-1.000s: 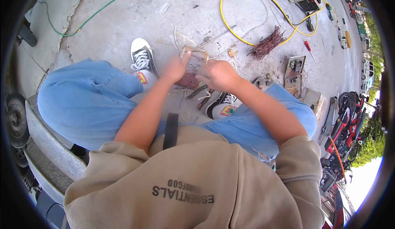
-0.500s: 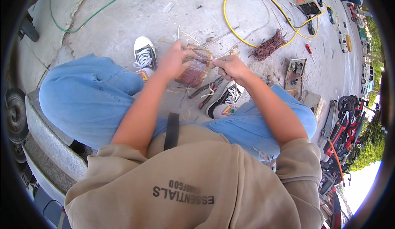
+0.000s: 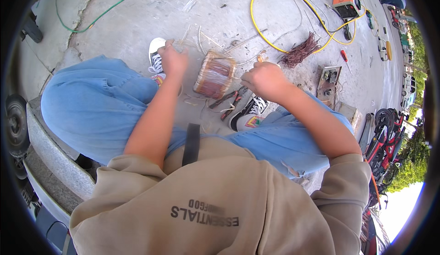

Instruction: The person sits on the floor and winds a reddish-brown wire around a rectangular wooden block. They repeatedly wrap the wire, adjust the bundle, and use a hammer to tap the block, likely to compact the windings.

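Observation:
A wire coil [image 3: 215, 77], brown-red with a pale bound rim and a shiny clear wrap, stands on the ground between my shoes. My left hand [image 3: 173, 58] is lifted to the left of the coil, apart from it, above my left shoe. Its fingers are curled together and slightly blurred; I cannot make out what is in them. My right hand [image 3: 265, 80] is closed just right of the coil, with a thin pale strand sticking out toward the coil's side. Pliers with red and black handles [image 3: 232, 104] lie beside my right shoe, below the coil.
Loose pale strips [image 3: 213, 41] lie beyond the coil. A dark red wire bundle [image 3: 300, 51], a yellow hose [image 3: 252, 14], a screwdriver [image 3: 344, 55] and an open metal box [image 3: 328, 83] are to the right. An orange machine [image 3: 344, 2] stands farther off; a green hose [image 3: 110, 11] runs at left.
My left hand has come off the coil and moved left. My right hand has shifted slightly right and nearer me, its knuckles turned up. The coil now shows uncovered.

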Demonstrator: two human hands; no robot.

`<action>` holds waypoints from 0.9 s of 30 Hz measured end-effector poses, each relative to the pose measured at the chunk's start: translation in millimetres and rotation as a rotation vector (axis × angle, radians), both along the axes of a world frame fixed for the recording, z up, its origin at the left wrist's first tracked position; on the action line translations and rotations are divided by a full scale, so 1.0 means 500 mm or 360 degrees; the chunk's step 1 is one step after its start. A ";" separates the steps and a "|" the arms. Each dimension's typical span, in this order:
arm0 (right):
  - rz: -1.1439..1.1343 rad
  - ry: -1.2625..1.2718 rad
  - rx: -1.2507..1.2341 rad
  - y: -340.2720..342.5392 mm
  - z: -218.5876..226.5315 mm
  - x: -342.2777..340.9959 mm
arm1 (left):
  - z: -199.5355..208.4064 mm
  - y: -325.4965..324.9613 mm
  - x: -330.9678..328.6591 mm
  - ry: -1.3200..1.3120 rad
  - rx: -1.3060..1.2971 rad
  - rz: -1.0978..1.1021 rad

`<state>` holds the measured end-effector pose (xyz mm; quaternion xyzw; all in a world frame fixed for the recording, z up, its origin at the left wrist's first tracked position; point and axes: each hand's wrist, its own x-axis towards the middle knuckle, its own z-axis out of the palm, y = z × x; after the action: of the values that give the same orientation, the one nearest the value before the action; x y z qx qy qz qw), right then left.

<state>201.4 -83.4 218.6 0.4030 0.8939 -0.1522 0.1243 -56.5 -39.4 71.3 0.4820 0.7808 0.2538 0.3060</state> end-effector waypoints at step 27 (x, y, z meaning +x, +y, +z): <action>-0.1207 0.0296 -0.2090 0.021 0.115 0.068 | 0.198 -0.146 0.121 -0.0332 0.0304 -0.1488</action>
<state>235.3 -73.2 276.2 0.5111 0.4272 -0.7180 0.2017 3.9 -112.2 170.2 0.7789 0.4193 0.2066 0.4181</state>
